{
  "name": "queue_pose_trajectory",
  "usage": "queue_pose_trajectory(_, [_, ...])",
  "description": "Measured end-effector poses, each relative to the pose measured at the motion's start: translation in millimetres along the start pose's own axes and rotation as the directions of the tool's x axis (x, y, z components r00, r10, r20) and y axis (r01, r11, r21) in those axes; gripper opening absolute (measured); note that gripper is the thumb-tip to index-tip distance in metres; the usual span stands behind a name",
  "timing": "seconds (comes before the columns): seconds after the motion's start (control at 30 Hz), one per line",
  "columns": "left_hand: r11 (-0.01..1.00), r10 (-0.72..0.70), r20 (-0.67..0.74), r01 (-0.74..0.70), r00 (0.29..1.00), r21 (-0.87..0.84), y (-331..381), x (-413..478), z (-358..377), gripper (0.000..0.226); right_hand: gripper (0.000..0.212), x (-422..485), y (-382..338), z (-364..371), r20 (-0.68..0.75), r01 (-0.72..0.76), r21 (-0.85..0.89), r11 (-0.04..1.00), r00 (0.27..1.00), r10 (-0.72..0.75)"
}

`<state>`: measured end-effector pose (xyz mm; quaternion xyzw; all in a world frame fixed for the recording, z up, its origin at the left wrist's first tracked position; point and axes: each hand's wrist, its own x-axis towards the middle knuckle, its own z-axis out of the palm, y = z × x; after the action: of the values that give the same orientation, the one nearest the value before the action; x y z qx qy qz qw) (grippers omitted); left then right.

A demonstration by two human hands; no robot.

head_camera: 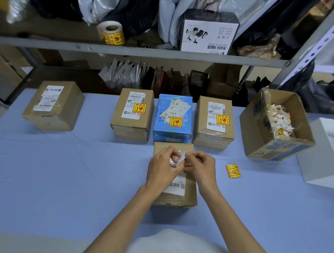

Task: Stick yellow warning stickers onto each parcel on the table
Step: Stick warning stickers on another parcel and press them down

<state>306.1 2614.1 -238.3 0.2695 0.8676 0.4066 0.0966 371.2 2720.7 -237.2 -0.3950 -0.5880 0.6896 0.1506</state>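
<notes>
A brown cardboard parcel [188, 192] with a white shipping label lies in front of me on the blue table [64, 169]. Above it my left hand [163, 169] and my right hand [200, 165] pinch a small whitish sticker sheet [181, 155] between their fingertips; only its pale back shows. Another yellow warning sticker [233, 171] lies flat on the table to the right. Behind stand two brown parcels [132, 113] [214, 122] and a blue parcel [173, 117], each with a yellow sticker. A brown parcel [54, 105] at the far left bears only its white label.
An open carton [277, 129] holding crumpled sticker backings stands at the right, next to a white box [325, 152]. On the shelf above sit a roll of yellow stickers [112, 33], a barcode scanner box [209, 32] and bags.
</notes>
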Motion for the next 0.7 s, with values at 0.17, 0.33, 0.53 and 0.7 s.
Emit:
queue_pose_trajectory(0.17, [1.0, -0.002, 0.001, 0.002, 1.0, 0.027, -1, 0, 0, 0.009, 0.007, -4, -5, -2, 0.059, 0.019, 0.023, 1.0, 0.998, -0.02])
queue_pose_trajectory(0.33, [0.991, -0.127, -0.004, 0.127, 0.992, -0.05, -2, 4, -2, 0.003, 0.012, -1, -7, -8, 0.015, 0.02, 0.022, 1.0, 1.0, -0.02])
queue_pose_trajectory(0.53, [0.87, -0.303, 0.163, 0.343, 0.939, -0.356, -4, 6, -2, 0.012, 0.002, 5, 3, -13, 0.0, 0.049, -0.193, 0.98, 0.999, -0.05])
queue_pose_trajectory(0.7, [0.814, -0.326, 0.237, 0.399, 0.915, -0.423, -8, 2, -5, 0.015, 0.007, -2, -2, -16, 0.047, 0.092, -0.202, 0.975, 0.995, -0.084])
